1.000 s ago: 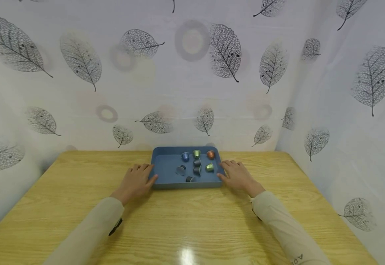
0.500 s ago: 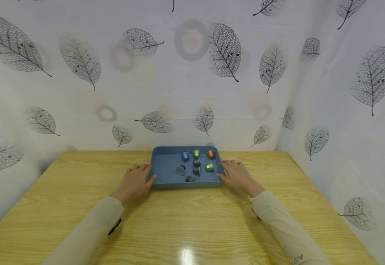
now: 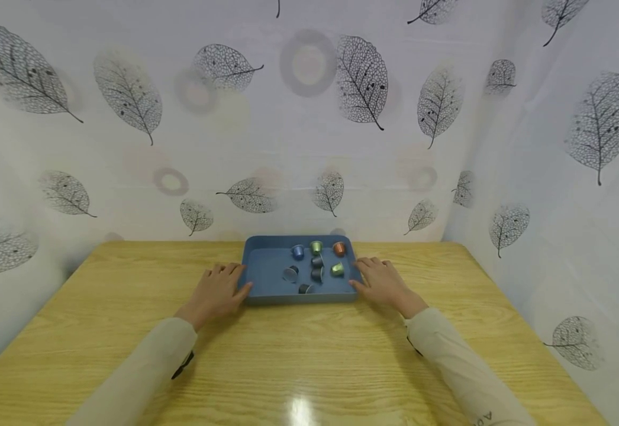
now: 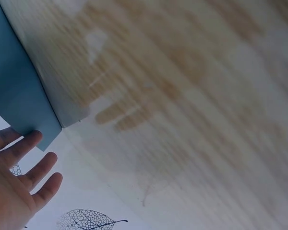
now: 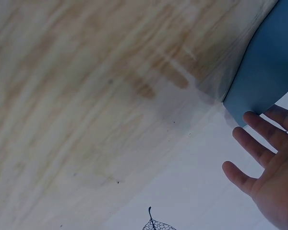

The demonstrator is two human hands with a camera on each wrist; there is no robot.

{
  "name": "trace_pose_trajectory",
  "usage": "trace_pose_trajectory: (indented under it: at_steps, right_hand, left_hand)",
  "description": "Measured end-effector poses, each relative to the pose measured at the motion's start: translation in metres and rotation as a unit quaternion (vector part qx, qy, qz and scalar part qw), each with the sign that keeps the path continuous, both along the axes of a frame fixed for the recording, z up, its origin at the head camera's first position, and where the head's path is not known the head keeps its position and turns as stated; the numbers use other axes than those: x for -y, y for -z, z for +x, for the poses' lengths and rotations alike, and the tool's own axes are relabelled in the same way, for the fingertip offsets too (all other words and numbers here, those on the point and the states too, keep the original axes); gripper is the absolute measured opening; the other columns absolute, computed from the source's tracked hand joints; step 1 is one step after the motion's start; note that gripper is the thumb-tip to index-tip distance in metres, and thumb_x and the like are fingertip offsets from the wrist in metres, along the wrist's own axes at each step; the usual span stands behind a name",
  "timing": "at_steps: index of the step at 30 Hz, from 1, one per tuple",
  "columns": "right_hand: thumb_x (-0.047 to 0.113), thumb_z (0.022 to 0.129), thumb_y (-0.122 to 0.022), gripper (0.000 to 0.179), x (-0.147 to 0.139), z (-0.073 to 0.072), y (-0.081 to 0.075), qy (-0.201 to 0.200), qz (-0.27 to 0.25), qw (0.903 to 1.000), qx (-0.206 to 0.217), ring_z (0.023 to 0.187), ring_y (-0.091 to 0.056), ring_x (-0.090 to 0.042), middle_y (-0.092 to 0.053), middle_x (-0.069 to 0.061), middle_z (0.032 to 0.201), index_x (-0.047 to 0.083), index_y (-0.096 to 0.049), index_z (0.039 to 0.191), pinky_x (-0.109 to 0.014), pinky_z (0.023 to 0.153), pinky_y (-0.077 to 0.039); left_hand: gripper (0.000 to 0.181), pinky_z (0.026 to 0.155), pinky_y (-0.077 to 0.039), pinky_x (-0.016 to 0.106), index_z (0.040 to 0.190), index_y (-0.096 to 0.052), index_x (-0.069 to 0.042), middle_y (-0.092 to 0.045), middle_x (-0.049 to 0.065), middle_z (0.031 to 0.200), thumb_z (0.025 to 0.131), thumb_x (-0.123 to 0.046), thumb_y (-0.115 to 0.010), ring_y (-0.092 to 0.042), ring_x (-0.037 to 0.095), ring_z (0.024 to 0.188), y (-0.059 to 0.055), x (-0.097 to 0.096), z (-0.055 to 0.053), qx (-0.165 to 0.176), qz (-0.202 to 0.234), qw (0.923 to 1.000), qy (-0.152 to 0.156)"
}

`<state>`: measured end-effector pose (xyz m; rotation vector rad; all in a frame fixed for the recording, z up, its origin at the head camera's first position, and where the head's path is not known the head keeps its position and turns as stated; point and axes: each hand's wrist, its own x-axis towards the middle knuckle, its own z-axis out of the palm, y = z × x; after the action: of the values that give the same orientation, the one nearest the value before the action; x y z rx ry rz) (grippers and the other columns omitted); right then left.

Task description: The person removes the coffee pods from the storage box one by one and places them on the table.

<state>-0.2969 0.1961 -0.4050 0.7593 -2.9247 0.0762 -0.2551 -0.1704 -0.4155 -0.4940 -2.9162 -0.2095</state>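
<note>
A blue rectangular tray sits at the far edge of the table, with several small coffee capsules inside, mostly in its right half. Among them are a blue capsule, an orange capsule, a green capsule and some dark capsules. My left hand holds the tray's left end, thumb over the rim and fingers along the outer wall. At the opposite end, my right hand holds it the same way. Both wrist views show spread fingers, with fingertips at the tray wall and the thumbs hidden.
The wood-grain table carries the tray and reflects a bright light near its front. Directly behind the tray hangs a white curtain printed with leaves, which also closes off the right side.
</note>
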Motion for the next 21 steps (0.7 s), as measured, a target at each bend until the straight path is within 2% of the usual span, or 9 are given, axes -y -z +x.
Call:
trace_pose_trajectory:
  at_steps: [21]
  right_hand:
    - [0.041,0.087,-0.055,0.053,-0.004,0.014,0.0,-0.015,-0.014,0.9996,-0.02,0.119,-0.047,-0.033,-0.052,-0.013,0.13,0.006,-0.052,0.127,-0.056,0.094,-0.036]
  left_hand:
    - [0.051,0.091,-0.037,0.055,0.125,-0.051,-0.006,-0.052,0.013,0.127,0.091,-0.044,-0.048,-0.046,0.039,0.113,-0.002,-0.002,0.011,-0.014,-0.01,0.9998,0.002]
